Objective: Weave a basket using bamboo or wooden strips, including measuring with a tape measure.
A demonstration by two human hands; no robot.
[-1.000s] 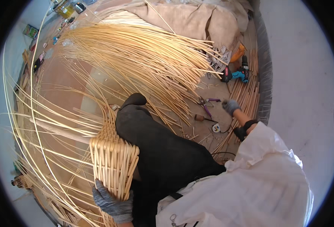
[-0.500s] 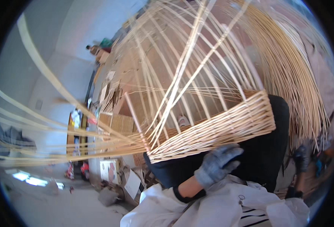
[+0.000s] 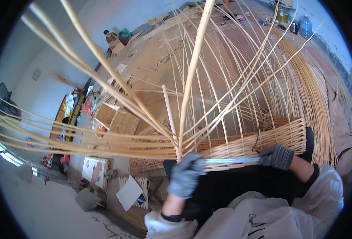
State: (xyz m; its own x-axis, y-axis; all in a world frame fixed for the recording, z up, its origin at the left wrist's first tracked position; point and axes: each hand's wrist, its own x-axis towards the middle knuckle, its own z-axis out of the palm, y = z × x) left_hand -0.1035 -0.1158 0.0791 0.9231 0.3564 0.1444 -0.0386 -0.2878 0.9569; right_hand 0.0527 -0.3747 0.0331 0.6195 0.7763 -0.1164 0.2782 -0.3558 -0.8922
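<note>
On my lap lies a partly woven wicker basket (image 3: 243, 145), its long side toward me and its upright willow rods fanning out from it. A pale bluish measuring tape (image 3: 231, 160) is drawn straight along the lower part of that side. At the basket's left corner my gloved left hand (image 3: 186, 175) is closed on one end of the tape. My gloved right hand (image 3: 277, 156) grips the other end near the right side, and a small dark strand shows beside its fingers. The fingertips of both hands are partly hidden.
A big bundle of loose willow rods (image 3: 313, 99) lies on the right. Long rods (image 3: 84, 149) reach out leftward from the basket corner. Woven panels (image 3: 122, 121) and a white board (image 3: 130, 193) lie at the left. Far off sits another person (image 3: 110, 38).
My left hand has moved left to the basket's corner. My right hand has come from the far right to the basket, and the tape is now stretched between them. The basket has shifted and turned.
</note>
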